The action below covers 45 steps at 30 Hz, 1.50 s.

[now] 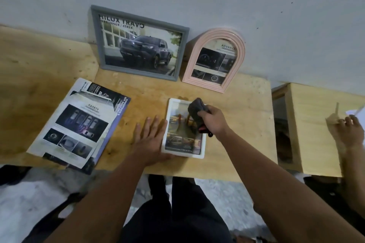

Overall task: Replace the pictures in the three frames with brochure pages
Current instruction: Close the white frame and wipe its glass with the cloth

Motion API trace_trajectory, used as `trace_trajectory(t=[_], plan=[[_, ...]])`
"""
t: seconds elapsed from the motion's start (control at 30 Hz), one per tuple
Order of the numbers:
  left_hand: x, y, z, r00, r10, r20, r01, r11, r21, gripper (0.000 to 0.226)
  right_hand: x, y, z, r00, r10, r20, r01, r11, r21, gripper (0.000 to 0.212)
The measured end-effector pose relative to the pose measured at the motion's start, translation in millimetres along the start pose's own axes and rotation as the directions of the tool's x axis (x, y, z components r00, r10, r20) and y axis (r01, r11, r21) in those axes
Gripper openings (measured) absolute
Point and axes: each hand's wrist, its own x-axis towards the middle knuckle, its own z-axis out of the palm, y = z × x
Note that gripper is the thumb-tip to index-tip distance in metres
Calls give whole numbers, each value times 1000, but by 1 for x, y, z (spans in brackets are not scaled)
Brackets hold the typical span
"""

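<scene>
Gripping a grey cloth [195, 107], right hand [214, 122]; left hand [151, 140] spread flat beside "SAFETY" brochure [79, 122].

Brochure [79, 124] lies left of flat frame [183, 128]; two frames [138, 43] behind

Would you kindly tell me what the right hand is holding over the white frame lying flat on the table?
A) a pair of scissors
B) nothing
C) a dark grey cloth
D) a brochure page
C: the right hand grips a bunched dark grey cloth on the glass of the white frame, while the left hand steadies the frame's left edge.
</scene>
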Motion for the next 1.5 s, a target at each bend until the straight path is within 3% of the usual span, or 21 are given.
trace_trajectory(t=[0.1, 0.27, 0.63, 0.77, 0.83, 0.9, 0.97, 1.07, 1.17, 1.3, 1.5], plan=[[2, -4, 11, 998, 13, -64, -8, 997, 78, 134, 26, -3, 13, 951, -303, 64, 300, 849, -435, 27], [4, -4, 15, 994, 23, -103, -17, 998, 54, 124, 32, 15, 52, 905, -320, 279, 421, 589, -690, 41], [5, -3, 14, 997, -11, -83, 18, 996, 82, 126, -19, 56, 59, 812, -387, 436, 583, 523, -621, 43], [5, -4, 15, 995, -7, -100, 13, 998, 65, 124, -31, 56, 48, 754, -330, 568, 644, 540, -541, 37], [5, -5, 15, 994, -1, -107, 6, 999, 41, 124, -26, 43, 41, 720, -267, 641, 642, 607, -468, 31], [5, -4, 14, 996, 2, -95, 0, 1000, 28, 124, -13, 28, 34, 759, -272, 591, 581, 693, -427, 28], [5, -4, 12, 996, 12, -89, -10, 1000, 18, 125, 7, 12, 31, 841, -326, 432, 507, 753, -419, 27], [3, -5, 12, 995, 21, -97, -19, 1000, 23, 125, 34, 3, 38, 874, -379, 305, 484, 736, -473, 29], [4, -5, 15, 994, 12, -108, -9, 999, 34, 127, 38, 13, 56, 862, -362, 355, 506, 665, -550, 36], [7, -5, 18, 996, -5, -90, 9, 999, 48, 127, 10, 35, 66, 842, -399, 363, 538, 667, -515, 35], [5, -6, 16, 993, 2, -114, 3, 999, 47, 120, -38, 55, 56, 768, -265, 583, 575, 687, -444, 34]])
